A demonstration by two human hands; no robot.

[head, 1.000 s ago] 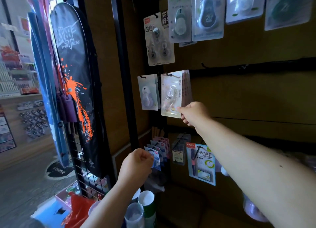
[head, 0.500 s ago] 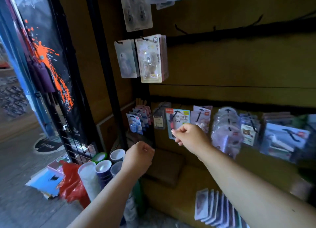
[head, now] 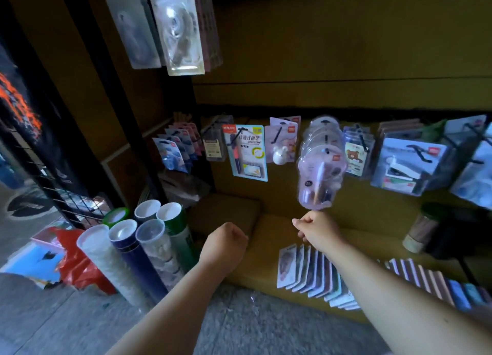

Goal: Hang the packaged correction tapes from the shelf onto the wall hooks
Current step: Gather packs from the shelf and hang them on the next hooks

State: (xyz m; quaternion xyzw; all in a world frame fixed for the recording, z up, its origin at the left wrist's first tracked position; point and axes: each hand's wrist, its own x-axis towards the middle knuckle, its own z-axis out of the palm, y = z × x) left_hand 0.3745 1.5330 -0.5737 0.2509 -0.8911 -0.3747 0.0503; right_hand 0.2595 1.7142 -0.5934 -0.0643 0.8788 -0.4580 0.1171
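Note:
A row of packaged correction tapes [head: 300,269] stands on edge on the low yellow-brown shelf [head: 269,237], continuing right with pink and blue packs [head: 436,282]. My right hand [head: 316,229] hovers just above the row's left end, fingers curled, holding nothing. My left hand [head: 226,245] is a fist over the shelf's left part, also holding nothing. High at the upper left, a stack of clear correction tape packs [head: 181,27] hangs on a wall hook, with a single pack [head: 133,27] beside it.
Lower hooks carry a pen pack [head: 246,152], round purple blister packs [head: 320,165], a bear-print pack [head: 355,156] and a stapler pack [head: 407,165]. Upright tubes [head: 138,242], a red bag [head: 77,261] and a black wire rack [head: 66,195] stand at left. A small jar [head: 420,229] sits on the shelf's right.
My right hand let go of the hung pack and dropped to the shelf's row of packs. The view tilted downward. My left hand stayed a fist, low and central.

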